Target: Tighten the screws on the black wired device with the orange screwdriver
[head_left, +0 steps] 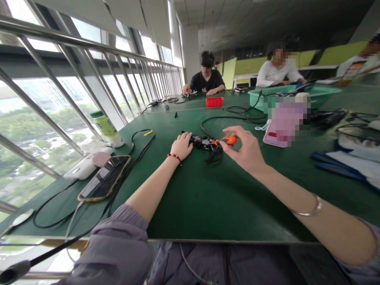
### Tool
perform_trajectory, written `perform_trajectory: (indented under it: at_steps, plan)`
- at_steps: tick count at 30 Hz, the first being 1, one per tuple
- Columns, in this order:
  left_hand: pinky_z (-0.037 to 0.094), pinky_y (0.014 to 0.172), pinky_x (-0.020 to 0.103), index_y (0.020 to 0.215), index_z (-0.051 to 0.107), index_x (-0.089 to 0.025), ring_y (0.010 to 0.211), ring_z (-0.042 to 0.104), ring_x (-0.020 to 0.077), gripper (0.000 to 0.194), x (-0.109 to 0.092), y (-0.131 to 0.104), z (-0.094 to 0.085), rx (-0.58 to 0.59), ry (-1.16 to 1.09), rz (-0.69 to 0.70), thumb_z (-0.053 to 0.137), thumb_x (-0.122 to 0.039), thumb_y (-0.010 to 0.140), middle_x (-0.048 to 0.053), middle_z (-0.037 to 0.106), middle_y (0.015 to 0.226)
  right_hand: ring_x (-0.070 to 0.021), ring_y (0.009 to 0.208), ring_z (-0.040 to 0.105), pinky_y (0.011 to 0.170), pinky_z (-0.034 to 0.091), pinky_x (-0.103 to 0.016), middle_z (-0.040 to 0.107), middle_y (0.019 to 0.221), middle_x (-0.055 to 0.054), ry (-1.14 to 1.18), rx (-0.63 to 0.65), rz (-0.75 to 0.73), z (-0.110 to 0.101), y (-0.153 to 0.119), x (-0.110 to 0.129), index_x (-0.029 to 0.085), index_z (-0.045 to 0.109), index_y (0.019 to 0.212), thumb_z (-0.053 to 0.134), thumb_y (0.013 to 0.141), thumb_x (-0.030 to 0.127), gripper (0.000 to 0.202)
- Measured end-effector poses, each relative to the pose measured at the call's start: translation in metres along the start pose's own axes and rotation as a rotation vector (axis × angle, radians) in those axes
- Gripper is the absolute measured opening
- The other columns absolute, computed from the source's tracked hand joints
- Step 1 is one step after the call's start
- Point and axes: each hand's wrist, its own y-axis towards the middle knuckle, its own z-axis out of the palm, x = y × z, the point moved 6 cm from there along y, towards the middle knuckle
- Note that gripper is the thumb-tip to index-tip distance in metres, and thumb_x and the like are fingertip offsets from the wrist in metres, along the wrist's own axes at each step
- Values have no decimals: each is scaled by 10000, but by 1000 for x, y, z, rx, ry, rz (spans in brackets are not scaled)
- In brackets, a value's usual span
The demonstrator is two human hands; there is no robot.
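Note:
A small black device with blue and orange parts and thin wires (204, 142) lies on the green table (190, 198). My left hand (181, 146) is closed on the device's left end, its fingers resting over the top. At the device's right end, my right hand (245, 148) grips the orange and black handle of a screwdriver (230, 140) between thumb and fingers. The screwdriver points left toward the device; its tip is too small to make out. A black cable (215, 159) curls just below the device.
On the left are a phone (105, 178), a green-lidded cup (107, 128) and black cables. A pink phone (280, 126), a green basket (258, 101) and blue-white cloth (350, 162) are at right. Beyond sit a red basket (214, 102) and several people.

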Motion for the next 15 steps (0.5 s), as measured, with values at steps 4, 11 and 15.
perform_trajectory:
  at_steps: [4,11,15]
  plan:
    - [462,997,403,1369,421,-148,1210,476,265,490,1,0,1,-1,1,1,450,-253,892,92,460,1416,-192,759,619,805,472,-369,666,853,-24,36,-30,-30,-3,1,3,221,551,1076,563,756,231,320]
    - [453,1008,398,1369,420,-155,1204,482,262,489,1,0,1,-3,-2,4,455,-254,892,88,464,1413,-212,741,604,776,465,-375,668,730,-17,-23,41,-9,2,-1,-1,219,615,878,598,789,321,136]
    - [449,1014,393,1371,421,-144,1210,478,262,491,0,0,-1,3,-2,-3,456,-248,893,87,467,1410,-191,751,614,792,475,-363,678,862,-37,35,-21,-55,-3,0,4,193,569,1068,574,768,232,302]
